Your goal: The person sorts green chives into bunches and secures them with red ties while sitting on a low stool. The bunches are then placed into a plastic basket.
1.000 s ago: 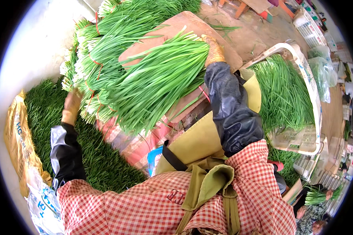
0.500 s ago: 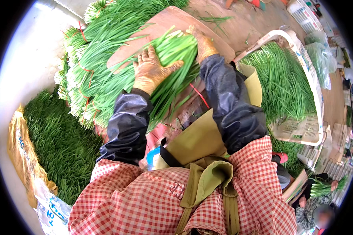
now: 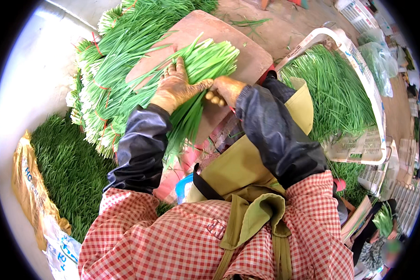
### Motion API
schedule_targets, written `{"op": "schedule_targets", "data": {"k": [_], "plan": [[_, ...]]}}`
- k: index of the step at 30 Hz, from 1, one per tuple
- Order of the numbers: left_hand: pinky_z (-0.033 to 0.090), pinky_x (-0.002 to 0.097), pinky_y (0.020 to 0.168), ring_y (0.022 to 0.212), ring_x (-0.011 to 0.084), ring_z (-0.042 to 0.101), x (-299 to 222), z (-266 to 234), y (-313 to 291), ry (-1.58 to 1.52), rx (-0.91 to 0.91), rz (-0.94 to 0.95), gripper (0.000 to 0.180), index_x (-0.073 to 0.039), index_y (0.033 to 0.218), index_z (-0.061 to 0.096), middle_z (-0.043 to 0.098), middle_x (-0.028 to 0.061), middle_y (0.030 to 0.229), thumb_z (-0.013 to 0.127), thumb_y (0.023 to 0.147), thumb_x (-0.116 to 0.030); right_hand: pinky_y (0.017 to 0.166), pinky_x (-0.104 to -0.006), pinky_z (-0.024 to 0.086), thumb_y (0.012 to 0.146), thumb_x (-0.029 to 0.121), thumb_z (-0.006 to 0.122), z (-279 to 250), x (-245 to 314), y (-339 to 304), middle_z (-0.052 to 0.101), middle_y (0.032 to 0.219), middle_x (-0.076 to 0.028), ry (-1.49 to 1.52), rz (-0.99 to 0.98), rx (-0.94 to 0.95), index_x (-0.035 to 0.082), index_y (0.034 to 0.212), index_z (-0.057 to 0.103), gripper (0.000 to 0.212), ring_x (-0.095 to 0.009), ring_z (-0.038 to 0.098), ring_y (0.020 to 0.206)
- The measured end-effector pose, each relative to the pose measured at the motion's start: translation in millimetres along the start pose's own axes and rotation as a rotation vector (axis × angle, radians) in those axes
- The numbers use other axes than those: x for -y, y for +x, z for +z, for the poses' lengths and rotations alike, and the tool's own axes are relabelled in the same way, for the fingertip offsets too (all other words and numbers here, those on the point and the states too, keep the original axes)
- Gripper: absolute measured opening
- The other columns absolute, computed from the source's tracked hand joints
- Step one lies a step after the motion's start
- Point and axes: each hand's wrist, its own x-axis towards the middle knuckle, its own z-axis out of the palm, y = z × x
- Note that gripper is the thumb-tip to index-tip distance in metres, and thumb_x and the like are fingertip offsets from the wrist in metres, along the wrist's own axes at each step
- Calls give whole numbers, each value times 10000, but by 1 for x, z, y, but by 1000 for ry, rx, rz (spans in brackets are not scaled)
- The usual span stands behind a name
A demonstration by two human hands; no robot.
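Note:
A loose bunch of green chives (image 3: 214, 58) lies across a brown board (image 3: 247, 51), pale ends toward the upper right. My left hand (image 3: 174, 88), in a tan glove, rests on it with fingers stretched out and thumb apart, pressing the leaves. Beside that thumb is my gloved right hand (image 3: 225, 91), at the bunch's right edge with its fingers curled closed. A small bit of red shows just below my right hand; what the fingers hold is hidden.
Tied chive bundles (image 3: 95, 88) with red ties pile up to the left of the board. Loose chives fill a yellow sack (image 3: 28, 186) at lower left. A white plastic basket (image 3: 380, 107) of chives stands at right. Another person (image 3: 375, 249) holds greens at lower right.
My right hand has moved from the pale ends down toward my left thumb, and its fingers have curled. The pale ends are uncovered. My left hand stays on the chives, shifted slightly.

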Motion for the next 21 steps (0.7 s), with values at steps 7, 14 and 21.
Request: {"op": "schedule_targets", "data": {"k": [7,14,21], "plan": [[201,508,1102,1359,441,214,-5,7,-1,238,48,-11,1381,16,1452,27,195,337,1440,790,506,-639,407,-302,376,819,199,504,-22,16,-1,585,626,-58,-473,135,108,20,911,610,227,-124,473,461],[225,496,1096,1350,432,240,0,23,1,245,-62,-13,1295,10,1451,54,234,309,1433,795,555,-560,493,-351,477,815,138,546,-56,0,-58,573,699,-48,-1874,-1110,-130,170,1049,569,238,-182,602,609],[263,474,1085,1317,460,278,0,21,-4,226,-79,-24,1291,5,1451,79,265,307,1420,800,536,-550,597,-411,516,777,127,587,-45,-28,-39,639,795,-84,-2104,-885,134,115,873,619,102,-281,646,712]]}}
